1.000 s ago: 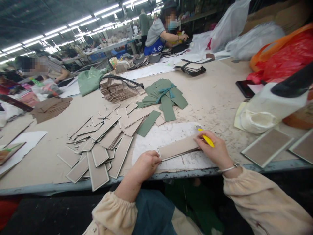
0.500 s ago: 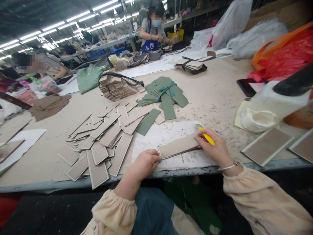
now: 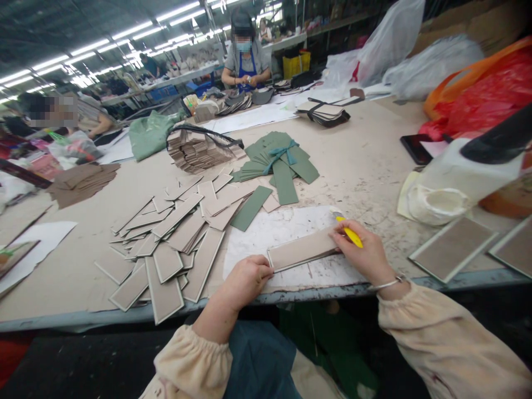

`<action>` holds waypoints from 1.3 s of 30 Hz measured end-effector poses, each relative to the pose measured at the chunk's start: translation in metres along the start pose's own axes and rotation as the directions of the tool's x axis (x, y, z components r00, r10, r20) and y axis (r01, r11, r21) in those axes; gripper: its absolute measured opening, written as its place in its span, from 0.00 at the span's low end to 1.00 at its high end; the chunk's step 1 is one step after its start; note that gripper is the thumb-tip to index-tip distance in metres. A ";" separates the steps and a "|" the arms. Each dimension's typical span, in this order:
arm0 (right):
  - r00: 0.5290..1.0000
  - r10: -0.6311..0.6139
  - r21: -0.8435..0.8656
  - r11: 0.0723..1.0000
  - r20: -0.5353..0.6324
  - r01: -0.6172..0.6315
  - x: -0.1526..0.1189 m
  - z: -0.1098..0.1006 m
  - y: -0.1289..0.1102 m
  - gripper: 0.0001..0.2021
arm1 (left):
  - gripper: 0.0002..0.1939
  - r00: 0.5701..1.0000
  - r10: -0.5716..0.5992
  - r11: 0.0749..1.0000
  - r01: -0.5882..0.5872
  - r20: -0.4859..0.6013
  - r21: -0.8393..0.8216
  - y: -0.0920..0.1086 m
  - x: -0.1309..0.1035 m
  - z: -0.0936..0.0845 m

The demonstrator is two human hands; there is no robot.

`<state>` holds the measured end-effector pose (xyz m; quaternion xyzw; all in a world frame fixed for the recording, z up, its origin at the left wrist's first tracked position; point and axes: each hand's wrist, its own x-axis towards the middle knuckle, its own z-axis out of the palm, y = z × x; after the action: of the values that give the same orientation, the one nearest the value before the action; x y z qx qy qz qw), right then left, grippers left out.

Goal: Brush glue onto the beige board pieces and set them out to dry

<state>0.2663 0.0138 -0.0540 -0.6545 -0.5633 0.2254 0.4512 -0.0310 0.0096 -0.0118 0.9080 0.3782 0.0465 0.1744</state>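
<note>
A long beige strip (image 3: 301, 248) with a thin pale-and-dark edge spans between my hands, over white paper (image 3: 249, 241) at the table's front. My left hand (image 3: 249, 277) is closed, its fingertips pinching the strip's left end. At the other end, my right hand (image 3: 363, 249) grips the strip between thumb and fingers. A yellow-handled tool (image 3: 352, 235) with a greyish tip is also held in that hand, pointing up and left; its exact kind is unclear. Left of the paper lies a loose pile of beige pieces (image 3: 166, 271) with pale green edges.
Green strips (image 3: 286, 183) tied with a teal band and a bundle of brown pieces (image 3: 195, 149) lie beyond. To the right are a white plastic container (image 3: 469, 177), edged panels (image 3: 453, 249), a phone (image 3: 415, 148) and plastic bags (image 3: 482, 100). A masked co-worker (image 3: 245, 61) sits across.
My hands and the strip stay almost in place. Across the table, the co-worker has moved left and upright, with both hands now together in front.
</note>
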 end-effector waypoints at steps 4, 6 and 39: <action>0.999 -0.039 -0.037 0.999 -0.009 0.039 0.000 0.000 -0.001 0.08 | 0.13 1.000 -0.002 1.000 0.002 0.000 0.008 0.000 -0.001 -0.001; 0.999 -0.044 -0.044 0.998 -0.009 0.044 0.000 0.000 -0.001 0.08 | 0.12 1.000 -0.007 1.000 0.006 0.006 0.017 0.001 -0.001 -0.001; 0.982 -0.190 -0.250 0.950 0.017 0.188 0.000 0.001 -0.006 0.06 | 0.09 0.998 0.016 0.987 -0.007 -0.057 0.158 0.005 0.002 -0.002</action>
<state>0.2626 0.0142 -0.0494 -0.6501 -0.6457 0.1057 0.3863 -0.0267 0.0080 -0.0078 0.9193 0.3804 0.0439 0.0905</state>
